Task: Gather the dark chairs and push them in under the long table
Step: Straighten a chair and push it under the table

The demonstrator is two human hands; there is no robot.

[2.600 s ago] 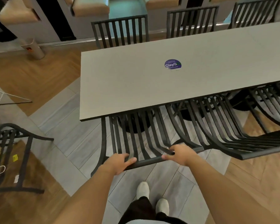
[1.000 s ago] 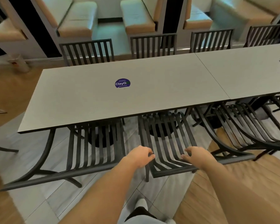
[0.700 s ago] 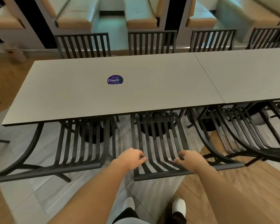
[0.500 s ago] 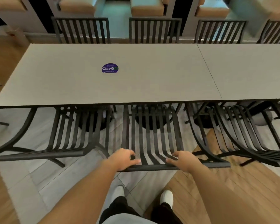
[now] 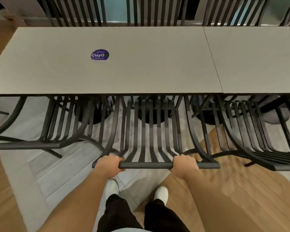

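We stood at the near long side of the grey tabletop (image 5: 141, 72), both hands on the top rail of the middle dark chair (image 5: 151, 131). Our left hand (image 5: 108, 164) had its grip curled round the rail near its left end, and our right hand (image 5: 184, 164) had its grip wrapped round the same rail towards the right. The chair's seat lay under the tabletop edge, with only its slatted back and rail showing on our side. A second dark chair (image 5: 57, 128) stood just to its left and a third (image 5: 251, 136) just to its right, both also partly under the tabletop. More dark chairs (image 5: 156, 12) lined the far side. A round purple sticker (image 5: 100, 54) lay on the tabletop. Our white shoes (image 5: 161, 193) stood on the floor (image 5: 224, 190), where grey tile met wood.
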